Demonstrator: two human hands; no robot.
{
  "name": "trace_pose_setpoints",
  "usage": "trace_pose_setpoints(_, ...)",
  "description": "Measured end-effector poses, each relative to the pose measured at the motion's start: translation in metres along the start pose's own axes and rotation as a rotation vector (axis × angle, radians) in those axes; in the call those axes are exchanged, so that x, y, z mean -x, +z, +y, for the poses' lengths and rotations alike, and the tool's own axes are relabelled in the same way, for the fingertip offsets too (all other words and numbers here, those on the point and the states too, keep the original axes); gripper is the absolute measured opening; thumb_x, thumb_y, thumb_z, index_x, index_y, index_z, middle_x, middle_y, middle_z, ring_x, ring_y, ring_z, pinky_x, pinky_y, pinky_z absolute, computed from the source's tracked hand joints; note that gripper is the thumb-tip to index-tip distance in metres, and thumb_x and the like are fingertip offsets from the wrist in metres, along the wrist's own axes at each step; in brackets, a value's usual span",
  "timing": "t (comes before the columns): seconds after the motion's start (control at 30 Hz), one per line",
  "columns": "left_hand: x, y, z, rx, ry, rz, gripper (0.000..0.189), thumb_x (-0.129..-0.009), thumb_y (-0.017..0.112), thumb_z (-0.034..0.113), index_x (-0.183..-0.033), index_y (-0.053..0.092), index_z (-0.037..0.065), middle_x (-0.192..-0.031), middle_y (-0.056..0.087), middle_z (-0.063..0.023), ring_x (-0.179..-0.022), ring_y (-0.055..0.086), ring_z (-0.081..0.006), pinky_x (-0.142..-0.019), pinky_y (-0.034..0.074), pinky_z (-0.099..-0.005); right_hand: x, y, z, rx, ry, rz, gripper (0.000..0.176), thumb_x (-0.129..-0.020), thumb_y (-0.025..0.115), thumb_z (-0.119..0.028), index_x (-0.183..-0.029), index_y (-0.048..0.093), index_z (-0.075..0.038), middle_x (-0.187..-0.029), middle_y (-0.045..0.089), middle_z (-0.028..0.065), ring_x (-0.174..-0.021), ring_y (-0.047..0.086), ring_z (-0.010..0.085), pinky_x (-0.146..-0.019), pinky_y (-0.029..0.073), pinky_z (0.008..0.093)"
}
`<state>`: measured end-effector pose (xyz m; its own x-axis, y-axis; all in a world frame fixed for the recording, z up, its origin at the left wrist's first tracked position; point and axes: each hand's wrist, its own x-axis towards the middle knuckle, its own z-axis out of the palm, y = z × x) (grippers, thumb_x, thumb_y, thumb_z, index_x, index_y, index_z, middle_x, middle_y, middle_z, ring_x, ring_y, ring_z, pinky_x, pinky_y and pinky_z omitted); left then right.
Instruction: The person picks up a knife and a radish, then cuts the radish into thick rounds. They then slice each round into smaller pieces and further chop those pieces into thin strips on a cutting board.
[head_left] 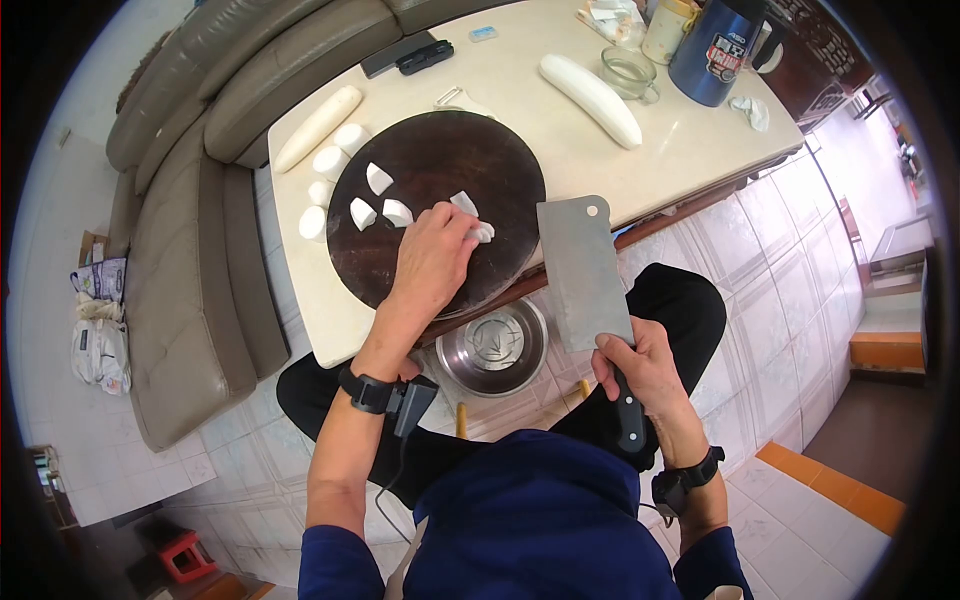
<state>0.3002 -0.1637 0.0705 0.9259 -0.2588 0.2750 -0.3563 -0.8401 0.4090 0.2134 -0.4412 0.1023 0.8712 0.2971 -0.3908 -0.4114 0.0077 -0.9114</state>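
Observation:
My left hand (437, 252) is over the round dark chopping board (440, 150), its fingers pinched on a white radish piece (482, 233). Another cut piece (463, 203) lies against the fingertips. Three more radish chunks (379, 179) rest on the board's left half. Off the board, my right hand (642, 370) grips a cleaver (583, 265) by its black handle, the broad blade pointing away from me beside the table edge. Several thick radish rounds (331, 162) stand along the board's left side, near a long white radish (318, 128). A second whole radish (590, 100) lies to the right.
A steel basin (493, 348) sits below the table edge, between my knees. Behind the board are a peeler (460, 101) and a black case (425, 57). A glass cup (628, 73) and blue flask (716, 52) stand at the back right. A sofa (185, 300) borders the left.

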Motion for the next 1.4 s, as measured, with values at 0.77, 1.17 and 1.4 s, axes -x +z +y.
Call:
trace_pose_setpoints(0.77,0.091,0.005,0.003,-0.05,0.068,0.377,0.022,-0.075,0.076,0.001,-0.095,0.068,0.002,-0.096,0.065,-0.0093,-0.088,0.062,-0.0291,-0.074,0.049,-0.0381,-0.007,0.014,-0.001,0.03,0.046,-0.009,0.018,-0.092,0.052,-0.007,-0.077,0.058,0.003,-0.06,0.059,0.0051,-0.043,0.052,0.0111,-0.043,0.041,0.0245)
trace_pose_setpoints(1.17,0.052,0.013,0.02,-0.061,-0.115,0.33,0.034,-0.071,0.082,0.02,-0.096,0.065,0.005,-0.103,0.062,-0.0076,-0.096,0.057,-0.0275,-0.082,0.041,-0.0403,-0.009,0.019,-0.008,0.028,0.02,-0.031,0.019,-0.092,0.052,-0.007,-0.076,0.057,0.002,-0.059,0.058,0.0046,-0.043,0.052,0.0102,-0.043,0.041,0.0248)
trace_pose_setpoints(1.4,0.047,0.015,0.019,-0.051,-0.158,0.304,0.024,-0.072,0.074,0.012,-0.093,0.064,0.006,-0.1,0.06,-0.0061,-0.095,0.055,-0.0269,-0.081,0.041,-0.0408,-0.008,0.015,-0.004,0.024,0.023,-0.02,0.018,-0.092,0.053,-0.007,-0.078,0.058,0.003,-0.06,0.059,0.0051,-0.042,0.051,0.0096,-0.042,0.04,0.0234)
